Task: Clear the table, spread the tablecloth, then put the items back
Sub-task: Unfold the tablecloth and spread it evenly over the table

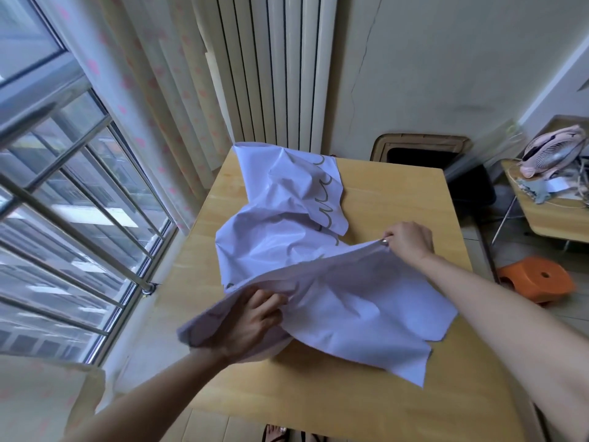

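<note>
Thin, crumpled, light tablecloth (287, 250) on the table (398, 202): I'd grip its edge where my left hand (251, 320) and right hand (409, 240) pinch it closed

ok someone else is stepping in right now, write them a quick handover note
Left hand: gripping the near edge of the tablecloth.
Right hand: pinching the same raised edge further right.
Tablecloth: crumpled in the middle of the wooden table, much of the wood bare.
Done: table cleared.
Left: spread the cloth flat over the whole top, then put the items back; they are not in view.
</note>
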`<control>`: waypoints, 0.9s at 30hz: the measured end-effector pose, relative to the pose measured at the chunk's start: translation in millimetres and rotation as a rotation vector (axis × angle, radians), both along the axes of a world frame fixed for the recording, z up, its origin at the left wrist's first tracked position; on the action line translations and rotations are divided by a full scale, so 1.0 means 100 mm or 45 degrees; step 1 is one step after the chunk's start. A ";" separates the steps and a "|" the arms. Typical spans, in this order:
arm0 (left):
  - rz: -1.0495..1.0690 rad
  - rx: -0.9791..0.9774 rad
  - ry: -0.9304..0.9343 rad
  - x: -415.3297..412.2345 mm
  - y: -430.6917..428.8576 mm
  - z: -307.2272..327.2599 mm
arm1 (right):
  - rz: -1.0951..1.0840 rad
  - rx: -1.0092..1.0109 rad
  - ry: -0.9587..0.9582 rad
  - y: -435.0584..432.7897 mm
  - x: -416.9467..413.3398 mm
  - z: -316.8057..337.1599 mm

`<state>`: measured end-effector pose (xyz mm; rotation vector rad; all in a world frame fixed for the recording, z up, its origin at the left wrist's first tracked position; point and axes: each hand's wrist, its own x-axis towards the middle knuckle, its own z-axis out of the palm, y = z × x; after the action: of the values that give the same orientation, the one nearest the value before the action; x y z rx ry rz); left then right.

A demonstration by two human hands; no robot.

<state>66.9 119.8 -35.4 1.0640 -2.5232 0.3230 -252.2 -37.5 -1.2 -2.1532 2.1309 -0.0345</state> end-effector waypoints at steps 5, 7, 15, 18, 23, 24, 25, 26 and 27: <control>-0.069 -0.001 -0.336 -0.29 0.08 0.29 | -0.310 0.109 -0.142 -0.05 -0.25 -0.02; -0.249 -0.142 -0.580 -0.44 0.08 0.37 | -0.265 0.174 -0.271 -0.07 -0.21 0.02; -0.385 -0.303 -0.624 -0.72 -0.22 0.85 | 0.952 0.310 -0.352 0.40 0.88 0.34; -0.048 -0.086 -0.628 -0.79 -0.10 0.85 | 1.092 0.318 -0.290 0.49 1.23 0.30; 0.376 0.335 -0.267 -0.77 0.26 0.65 | 0.968 0.229 -0.060 0.38 1.44 0.32; 0.433 0.396 -0.156 -0.71 0.30 0.69 | 0.934 0.214 -0.026 0.33 1.44 0.33; 0.445 0.387 -0.055 -0.64 0.33 0.72 | 0.906 0.206 0.007 0.28 1.43 0.35; 0.425 0.368 0.039 -0.57 0.36 0.79 | 0.873 0.215 0.031 0.22 1.41 0.35; 0.390 0.322 0.141 -0.47 0.36 0.82 | 0.842 0.214 0.044 0.17 1.37 0.37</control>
<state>19.4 155.6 46.3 1.5261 -2.3442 0.0225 -114.8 -20.8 35.7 -2.6317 1.2795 0.2279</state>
